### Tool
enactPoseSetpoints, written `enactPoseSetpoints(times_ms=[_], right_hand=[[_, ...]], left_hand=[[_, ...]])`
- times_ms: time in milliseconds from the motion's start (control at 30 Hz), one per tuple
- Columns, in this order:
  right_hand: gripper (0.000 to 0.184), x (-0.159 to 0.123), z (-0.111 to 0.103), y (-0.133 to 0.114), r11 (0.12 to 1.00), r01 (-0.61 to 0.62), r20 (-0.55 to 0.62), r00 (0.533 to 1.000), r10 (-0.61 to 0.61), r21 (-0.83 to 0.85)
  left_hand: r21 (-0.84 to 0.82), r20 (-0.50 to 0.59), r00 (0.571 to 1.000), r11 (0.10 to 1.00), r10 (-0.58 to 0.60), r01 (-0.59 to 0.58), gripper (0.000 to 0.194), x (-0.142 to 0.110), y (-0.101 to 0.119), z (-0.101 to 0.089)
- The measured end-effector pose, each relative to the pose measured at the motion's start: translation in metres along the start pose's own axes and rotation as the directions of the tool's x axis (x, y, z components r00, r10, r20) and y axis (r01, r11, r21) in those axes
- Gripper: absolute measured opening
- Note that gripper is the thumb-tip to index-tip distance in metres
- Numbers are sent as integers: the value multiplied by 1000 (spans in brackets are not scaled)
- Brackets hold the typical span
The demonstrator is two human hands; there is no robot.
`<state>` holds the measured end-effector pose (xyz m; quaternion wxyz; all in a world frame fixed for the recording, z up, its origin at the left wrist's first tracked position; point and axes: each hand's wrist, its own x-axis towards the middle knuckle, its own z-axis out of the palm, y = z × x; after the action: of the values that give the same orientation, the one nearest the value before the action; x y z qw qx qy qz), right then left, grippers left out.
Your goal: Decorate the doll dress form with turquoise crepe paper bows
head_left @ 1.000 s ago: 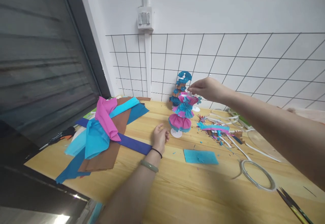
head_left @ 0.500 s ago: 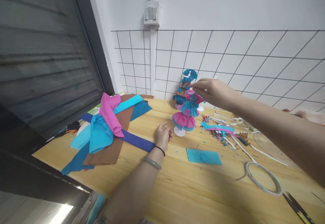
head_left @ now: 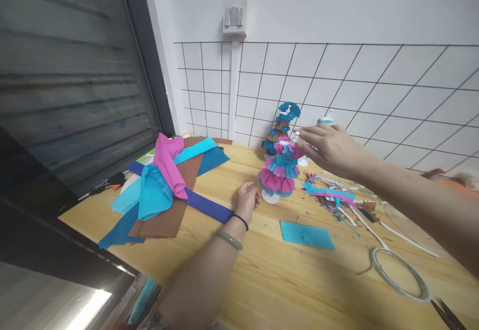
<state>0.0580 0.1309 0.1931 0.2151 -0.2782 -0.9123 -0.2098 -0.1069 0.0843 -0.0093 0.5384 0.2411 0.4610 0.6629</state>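
On the big wooden table (head_left: 258,270), a frilly pink-and-blue paper figure (head_left: 279,182) is standing. The right hand (head_left: 331,149) is hanging at its top; I can't tell if those fingers are pinching anything. The left hand (head_left: 247,198) is resting empty, loosely curled, near the white base (head_left: 270,198).

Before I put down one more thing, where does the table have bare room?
Bare table shows nearest you, between the left forearm and tape roll, and behind the left hand, between paper pile and pink-blue figure. The right side is crowded with scraps.
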Motion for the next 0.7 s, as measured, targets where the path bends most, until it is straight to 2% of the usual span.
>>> enactPoseSetpoints(times_ms=[133, 267, 433, 533, 700], right_hand=[[45, -5, -1, -7, 981, -165, -35, 985, 170, 100], [48, -8, -1, -10, 981, -146, 54, 989, 140, 129], [56, -9, 5, -11, 996, -87, 27, 996, 87, -9], [57, -9, 10, -14, 991, -131, -35, 991, 132, 26], [47, -10, 17, -19, 958, -240, -118, 958, 260, 156]], left_hand=[[-4, -3, 1000, 1000, -3, 3, 32, 0, -1, 0], [-1, -3, 1000, 1000, -2, 2, 31, 1, -1, 0], [2, 4, 1000, 1000, -7, 7, 28, 0, -1, 0], [3, 2, 1000, 1000, -7, 7, 28, 0, -1, 0], [5, 13, 1000, 1000, -8, 8, 27, 1, -3, -1]])
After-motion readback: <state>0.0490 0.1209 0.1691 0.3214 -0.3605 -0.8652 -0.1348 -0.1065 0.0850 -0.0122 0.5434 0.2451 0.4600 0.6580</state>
